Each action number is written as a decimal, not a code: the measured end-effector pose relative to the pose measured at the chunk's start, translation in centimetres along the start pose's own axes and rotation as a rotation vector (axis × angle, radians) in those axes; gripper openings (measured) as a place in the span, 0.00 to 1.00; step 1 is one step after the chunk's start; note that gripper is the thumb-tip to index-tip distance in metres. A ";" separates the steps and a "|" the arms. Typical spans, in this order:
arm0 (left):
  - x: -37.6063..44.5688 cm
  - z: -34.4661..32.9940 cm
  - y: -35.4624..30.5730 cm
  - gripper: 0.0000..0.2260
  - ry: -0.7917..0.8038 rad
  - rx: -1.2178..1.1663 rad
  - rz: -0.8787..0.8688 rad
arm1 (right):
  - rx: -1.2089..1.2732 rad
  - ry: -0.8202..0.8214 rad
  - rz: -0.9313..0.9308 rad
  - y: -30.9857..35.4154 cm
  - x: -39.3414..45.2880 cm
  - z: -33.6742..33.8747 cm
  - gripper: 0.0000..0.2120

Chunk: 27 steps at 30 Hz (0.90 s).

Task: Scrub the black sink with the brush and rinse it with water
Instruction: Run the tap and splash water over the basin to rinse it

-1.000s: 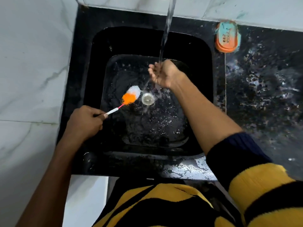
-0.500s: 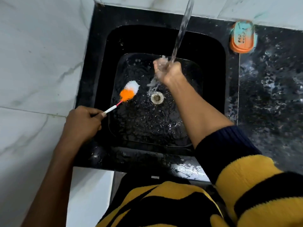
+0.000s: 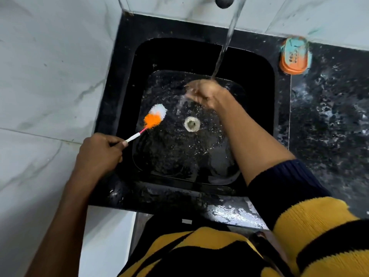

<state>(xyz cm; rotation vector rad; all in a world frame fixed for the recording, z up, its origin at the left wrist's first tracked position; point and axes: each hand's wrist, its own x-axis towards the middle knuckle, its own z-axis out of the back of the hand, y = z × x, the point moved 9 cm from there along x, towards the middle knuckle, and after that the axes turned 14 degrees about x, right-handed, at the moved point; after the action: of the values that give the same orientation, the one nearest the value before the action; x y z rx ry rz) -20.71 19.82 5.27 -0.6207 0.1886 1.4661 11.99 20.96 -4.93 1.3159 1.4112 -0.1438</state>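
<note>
The brush (image 3: pixel 153 118) is gripped by its handle in the left hand (image 3: pixel 99 152) at the black sink's (image 3: pixel 257 80) near-left rim, bristles left of the drain (image 3: pixel 192 124). Beyond the drain, the blurred right hand (image 3: pixel 207 94) is held under the water stream (image 3: pixel 225 43); its finger position cannot be told.

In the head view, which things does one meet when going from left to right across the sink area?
left hand → brush → drain → right hand → soap dish
</note>
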 end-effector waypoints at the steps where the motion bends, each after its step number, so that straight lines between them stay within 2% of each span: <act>1: 0.0 -0.1 -0.1 0.06 0.002 -0.001 -0.004 | 0.028 -0.023 0.041 0.5 0.1 0.2 0.15; 4: -0.1 -0.2 -0.2 0.06 -0.002 -0.010 -0.014 | 0.190 -0.167 0.115 1.5 0.6 1.8 0.13; 6: -0.1 -0.3 -0.3 0.07 0.000 -0.017 -0.021 | 0.340 -0.239 0.111 1.0 0.1 2.7 0.05; 9: 0.0 -0.4 -0.3 0.08 0.006 -0.011 -0.022 | 0.575 -0.171 0.042 -0.2 0.1 2.2 0.17; 13: 0.0 -0.3 -0.4 0.06 -0.010 -0.019 -0.023 | 0.616 -0.072 -0.001 -0.9 -0.5 0.7 0.17; 16: -0.1 0.3 -0.4 0.05 -0.046 -0.008 -0.026 | 0.363 0.106 -0.066 -2.3 -1.3 -0.9 0.15; 19: -0.2 0.6 -0.4 0.06 -0.060 -0.013 -0.018 | 0.109 0.338 -0.226 -5.7 -3.2 -2.3 0.09; 21: -0.2 0.6 -0.3 0.06 -0.062 -0.010 -0.018 | -0.074 0.418 -0.322 -8.8 -4.7 -2.1 0.06; 25: 0.0 0.5 -0.3 0.06 -0.054 -0.014 -0.018 | -0.574 0.440 -0.646 -15.4 -6.3 3.8 0.08; 27: 0.0 0.4 -0.2 0.06 -0.047 -0.015 -0.021 | -0.969 0.307 -0.713 -16.0 -5.7 8.9 0.10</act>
<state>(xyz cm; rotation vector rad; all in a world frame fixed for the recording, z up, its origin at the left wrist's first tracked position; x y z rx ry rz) -20.59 20.07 5.69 -0.5975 0.1342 1.4620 4.03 5.37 -12.75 0.0140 1.8134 0.2627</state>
